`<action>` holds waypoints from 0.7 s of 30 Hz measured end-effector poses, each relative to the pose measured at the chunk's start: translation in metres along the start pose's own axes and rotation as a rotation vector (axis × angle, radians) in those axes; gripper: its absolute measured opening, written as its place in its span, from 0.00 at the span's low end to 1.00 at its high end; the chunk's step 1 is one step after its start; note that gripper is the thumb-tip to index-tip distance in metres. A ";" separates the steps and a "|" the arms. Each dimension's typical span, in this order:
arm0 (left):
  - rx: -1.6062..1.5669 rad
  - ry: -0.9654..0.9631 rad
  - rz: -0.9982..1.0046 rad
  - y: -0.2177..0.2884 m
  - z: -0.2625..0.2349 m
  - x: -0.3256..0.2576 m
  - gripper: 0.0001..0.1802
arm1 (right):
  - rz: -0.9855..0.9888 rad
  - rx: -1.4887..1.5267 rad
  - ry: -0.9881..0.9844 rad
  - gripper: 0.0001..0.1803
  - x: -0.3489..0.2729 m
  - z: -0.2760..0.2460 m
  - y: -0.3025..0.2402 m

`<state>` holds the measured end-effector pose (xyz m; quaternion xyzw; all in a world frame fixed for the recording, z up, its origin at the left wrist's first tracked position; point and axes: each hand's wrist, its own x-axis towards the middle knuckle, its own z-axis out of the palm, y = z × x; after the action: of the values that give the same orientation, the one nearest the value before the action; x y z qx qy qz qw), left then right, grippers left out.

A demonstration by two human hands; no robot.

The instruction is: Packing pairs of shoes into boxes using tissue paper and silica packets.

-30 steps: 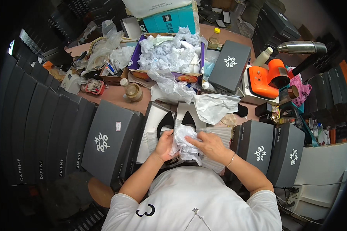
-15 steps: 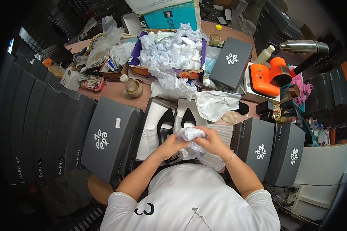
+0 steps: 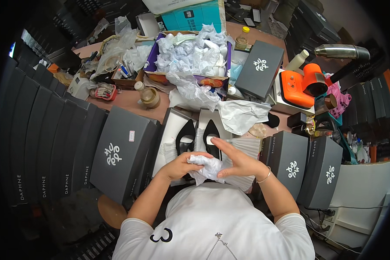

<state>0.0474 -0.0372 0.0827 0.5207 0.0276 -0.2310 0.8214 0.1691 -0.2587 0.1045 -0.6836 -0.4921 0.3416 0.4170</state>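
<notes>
A wad of white tissue paper (image 3: 207, 167) is held between both hands, close to the chest and just short of the open shoe box (image 3: 173, 130) on the surface. The left hand (image 3: 179, 167) is cupped under the wad's left end, its fingers curled and pinching the paper. The right hand (image 3: 235, 159) is pressed against the wad's right side; its fingers (image 3: 219, 144) are extended, held together and angled up and to the left across the top. The wad's long axis is seen to run roughly from left to right between the palms. Directly beyond the fingers, a pair of black pointed shoes (image 3: 199, 135) lies in the box, toes pointing away from the person. The right hand is judged slightly nearer the right-hand shoe; the left hand lies nearer the left one.
</notes>
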 end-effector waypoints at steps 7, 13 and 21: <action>0.651 0.218 0.414 0.008 0.004 0.005 0.17 | 0.284 0.264 0.107 0.20 0.003 0.030 0.029; 0.409 0.338 0.555 -0.026 0.057 0.004 0.24 | 0.172 0.292 0.760 0.22 0.022 0.061 0.045; 0.829 0.670 0.521 -0.028 0.055 0.007 0.34 | -0.025 1.379 0.559 0.25 0.015 0.069 -0.013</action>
<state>0.0317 -0.0970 0.0817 0.8324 0.0643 0.1638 0.5255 0.1078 -0.2256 0.0861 -0.3224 -0.0494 0.3813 0.8650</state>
